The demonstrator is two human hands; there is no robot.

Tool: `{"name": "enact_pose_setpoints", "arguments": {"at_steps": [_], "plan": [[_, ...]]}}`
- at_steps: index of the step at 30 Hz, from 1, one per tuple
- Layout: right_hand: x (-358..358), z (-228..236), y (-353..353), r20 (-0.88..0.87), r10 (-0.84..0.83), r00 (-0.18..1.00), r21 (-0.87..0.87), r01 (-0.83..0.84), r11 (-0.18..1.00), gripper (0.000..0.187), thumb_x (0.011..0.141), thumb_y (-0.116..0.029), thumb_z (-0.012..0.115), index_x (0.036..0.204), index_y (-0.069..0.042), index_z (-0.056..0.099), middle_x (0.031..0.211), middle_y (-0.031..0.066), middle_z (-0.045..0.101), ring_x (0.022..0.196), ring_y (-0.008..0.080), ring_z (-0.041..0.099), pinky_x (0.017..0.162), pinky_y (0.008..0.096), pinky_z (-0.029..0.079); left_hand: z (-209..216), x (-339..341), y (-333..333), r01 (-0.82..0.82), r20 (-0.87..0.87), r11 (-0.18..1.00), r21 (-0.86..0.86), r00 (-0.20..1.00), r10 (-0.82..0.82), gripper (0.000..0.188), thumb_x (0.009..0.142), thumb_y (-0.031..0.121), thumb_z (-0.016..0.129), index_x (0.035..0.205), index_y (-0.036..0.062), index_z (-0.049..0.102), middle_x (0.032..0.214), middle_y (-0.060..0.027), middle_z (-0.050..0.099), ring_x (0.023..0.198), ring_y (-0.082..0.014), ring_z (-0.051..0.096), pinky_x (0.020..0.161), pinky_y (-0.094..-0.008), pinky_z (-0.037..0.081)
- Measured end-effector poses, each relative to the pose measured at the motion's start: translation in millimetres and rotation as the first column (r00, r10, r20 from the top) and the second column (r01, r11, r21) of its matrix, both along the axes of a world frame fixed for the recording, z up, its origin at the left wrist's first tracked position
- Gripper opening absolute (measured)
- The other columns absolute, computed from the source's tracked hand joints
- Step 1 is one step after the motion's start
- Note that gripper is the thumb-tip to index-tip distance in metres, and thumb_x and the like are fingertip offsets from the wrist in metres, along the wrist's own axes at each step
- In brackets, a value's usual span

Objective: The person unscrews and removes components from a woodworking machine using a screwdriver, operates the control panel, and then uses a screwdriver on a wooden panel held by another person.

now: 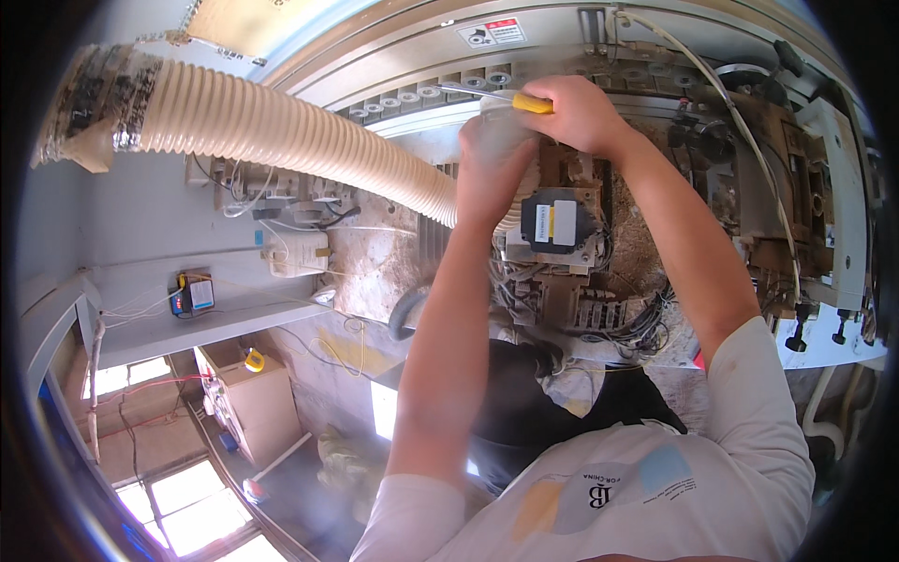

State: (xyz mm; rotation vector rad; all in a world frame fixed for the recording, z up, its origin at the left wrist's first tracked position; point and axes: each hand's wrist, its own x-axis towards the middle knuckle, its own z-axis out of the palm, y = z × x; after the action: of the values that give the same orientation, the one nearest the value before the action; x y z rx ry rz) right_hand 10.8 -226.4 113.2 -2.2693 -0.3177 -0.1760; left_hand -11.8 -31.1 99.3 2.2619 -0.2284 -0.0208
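My right hand [576, 114] is closed around the yellow handle of a screwdriver [532, 104]. The metal shaft points left, in front of the machine's long rail with its row of rollers [408, 96]. Just below the screwdriver, my left hand [496, 155] is curled at a pale part of the machine, its fingers partly hidden and hazy; what it grips cannot be made out. Beneath both hands sits a black motor [559, 223] with a label, mounted on dusty machinery.
A thick ribbed cream hose [309, 122] runs from the upper left to beside my left forearm. Loose cables [641, 323] bunch below the motor. Machine assemblies [777, 187] stand at the right. At lower left, a yellow tape measure [254, 360] lies on a wooden cabinet [251, 407].
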Motion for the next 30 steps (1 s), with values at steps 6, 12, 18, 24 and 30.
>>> {"name": "enact_pose_setpoints", "arguments": {"at_steps": [6, 12, 18, 24, 30], "plan": [[4.9, 9.4, 13.8, 0.039, -0.013, 0.999, -0.136, 0.019, 0.991, 0.032, 0.087, -0.035, 0.072, 0.105, -0.01, 0.07, 0.095, 0.0139, 0.071, 0.09, 0.0372, 0.066, 0.076, 0.0457, 0.052, -4.4, 0.5, 4.0, -0.046, -0.006, 0.998, 0.039, 0.999, 0.046, 0.076, 0.085, 0.044, 0.078, 0.136, 0.0023, 0.042, 0.124, -0.0221, 0.063, 0.108, -0.0341, 0.067, 0.092, -0.0426, 0.053], [-2.3, 3.3, -0.7, 0.05, 0.057, 0.997, -0.051, -0.055, 0.997, 0.03, 0.088, -0.033, 0.07, 0.107, -0.009, 0.067, 0.099, 0.0135, 0.072, 0.094, 0.0372, 0.067, 0.078, 0.0437, 0.053, -5.2, 1.4, 2.6, -0.054, 0.01, 0.995, 0.081, 0.999, 0.053, 0.077, 0.086, 0.047, 0.077, 0.136, 0.003, 0.04, 0.115, -0.0229, 0.068, 0.102, -0.0352, 0.07, 0.086, -0.0418, 0.055], [-39.0, -0.6, -52.9, -0.016, -0.092, 0.996, 0.045, 0.093, 0.995, 0.03, 0.089, -0.017, 0.071, 0.115, -0.007, 0.06, 0.107, 0.0154, 0.071, 0.098, 0.0321, 0.069, 0.085, 0.0386, 0.053, -1.6, -3.9, -2.1, -0.099, 0.001, 0.994, 0.035, 0.995, 0.099, 0.073, 0.086, 0.048, 0.075, 0.137, 0.009, 0.04, 0.114, -0.0227, 0.069, 0.101, -0.036, 0.07, 0.087, -0.0431, 0.054], [-67.2, 3.1, -78.0, 0.077, -0.165, 0.983, -0.125, 0.174, 0.977, 0.031, 0.086, -0.021, 0.078, 0.114, -0.013, 0.067, 0.107, 0.0058, 0.073, 0.098, 0.0272, 0.069, 0.084, 0.0359, 0.054, 5.0, -2.8, -8.1, -0.065, 0.012, 0.983, 0.174, 0.998, 0.064, 0.063, 0.088, 0.048, 0.069, 0.138, 0.0204, 0.042, 0.12, -0.0188, 0.065, 0.109, -0.0379, 0.065, 0.093, -0.0463, 0.051], [-68.1, -7.7, -78.4, 0.132, -0.134, 0.982, -0.088, 0.146, 0.985, 0.031, 0.083, -0.024, 0.081, 0.111, -0.016, 0.072, 0.105, 0.0029, 0.073, 0.094, 0.0255, 0.07, 0.078, 0.0338, 0.055, 20.9, -6.4, -14.3, -0.009, -0.058, 0.961, 0.275, 0.998, 0.026, 0.045, 0.094, 0.044, 0.058, 0.134, 0.0236, 0.057, 0.141, -0.0065, 0.048, 0.125, -0.0329, 0.055, 0.1, -0.0452, 0.05]]}}
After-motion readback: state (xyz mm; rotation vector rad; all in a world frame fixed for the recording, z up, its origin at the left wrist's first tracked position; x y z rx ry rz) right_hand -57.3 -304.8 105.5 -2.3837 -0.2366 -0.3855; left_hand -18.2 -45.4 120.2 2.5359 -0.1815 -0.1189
